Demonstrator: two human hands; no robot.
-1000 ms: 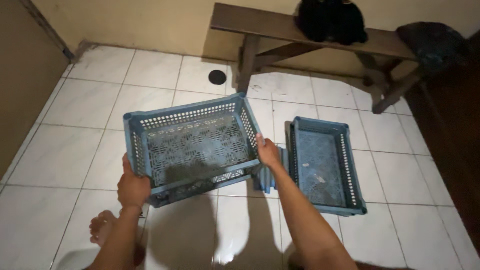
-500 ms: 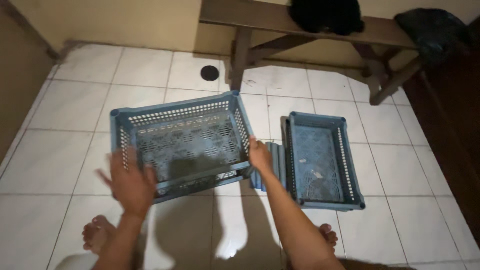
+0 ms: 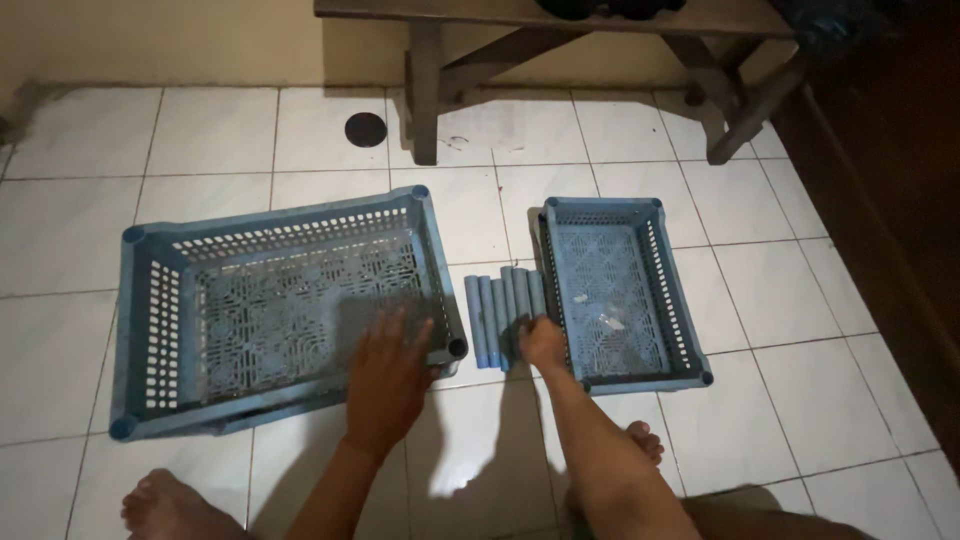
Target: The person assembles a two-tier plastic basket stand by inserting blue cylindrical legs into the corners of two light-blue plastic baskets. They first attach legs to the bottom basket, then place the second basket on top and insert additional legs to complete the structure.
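Left hand (image 3: 385, 375) is lying palm down, fingers spread, over the near right corner of the big blue crate (image 3: 160, 310), fingertips just inside the rim; grip is open, clamping nothing. Right hand (image 3: 543, 343) is reaching down to the near ends of the grey-blue tubes (image 3: 500, 310), fingers curled onto them; can't tell whether the grip is actually closing on a tube or just resting there. Both forearms are running up from the bottom edge, right one steeper.

Big crate is sitting flat on the white tiled floor (image 3: 780, 300), left of centre, perforated walls and patterned base showing. Tubes are lying side by side on the floor in the gap between the two crates, touching or nearly touching each. Small blue crate (image 3: 690, 330) is sitting right of the tubes, a few pale scraps inside.

Bare feet are showing near the bottom edge. Wooden bench (image 3: 425, 90) is standing along the far wall, a round dark floor drain (image 3: 365, 129) just left of its leg
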